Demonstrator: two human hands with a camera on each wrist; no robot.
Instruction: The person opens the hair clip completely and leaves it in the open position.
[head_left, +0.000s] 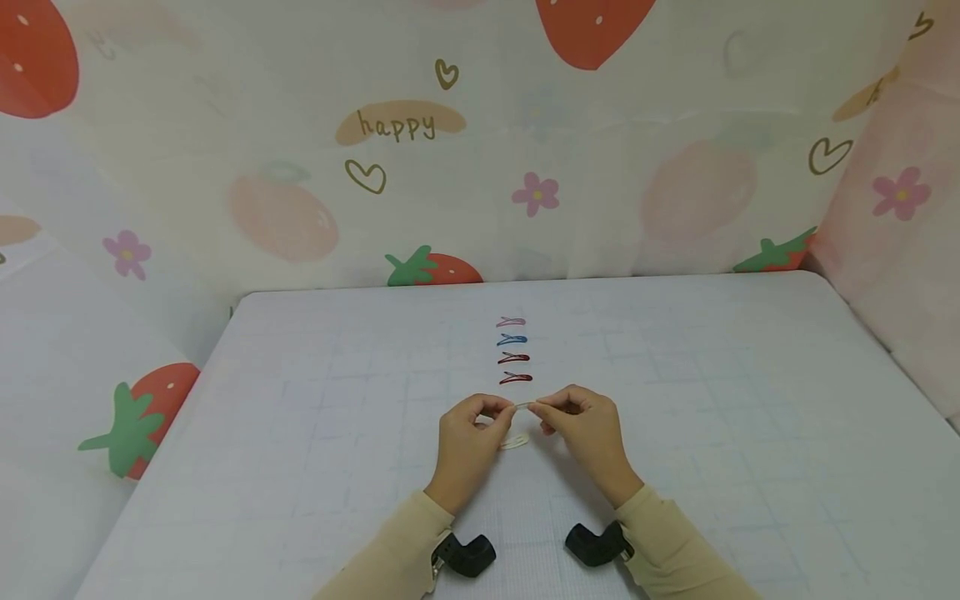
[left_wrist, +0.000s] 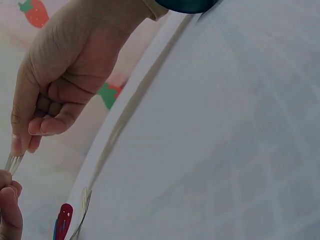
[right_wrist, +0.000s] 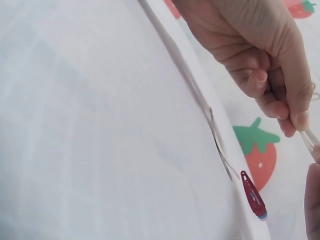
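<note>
Between thumb and fingers, my left hand (head_left: 471,442) pinches one end of a pale snap hair clip (head_left: 522,406). The other end is pinched by my right hand (head_left: 588,433), so the clip spans the short gap between the fingertips, above the table. In both wrist views fingers hide its ends. A second cream snap clip (head_left: 515,442) lies on the table just below the hands, its left end partly behind my left hand. Beyond the hands, a column of open snap clips runs away from me: dark red (head_left: 516,377), red (head_left: 513,357), blue (head_left: 512,339) and pink (head_left: 511,322).
The white table (head_left: 300,467) reaches back to a wall cloth (head_left: 585,242) printed with strawberries, and similar cloth stands at both sides. Black wrist devices (head_left: 467,556) sit on the inner side of both beige sleeves (head_left: 401,542), close above the table.
</note>
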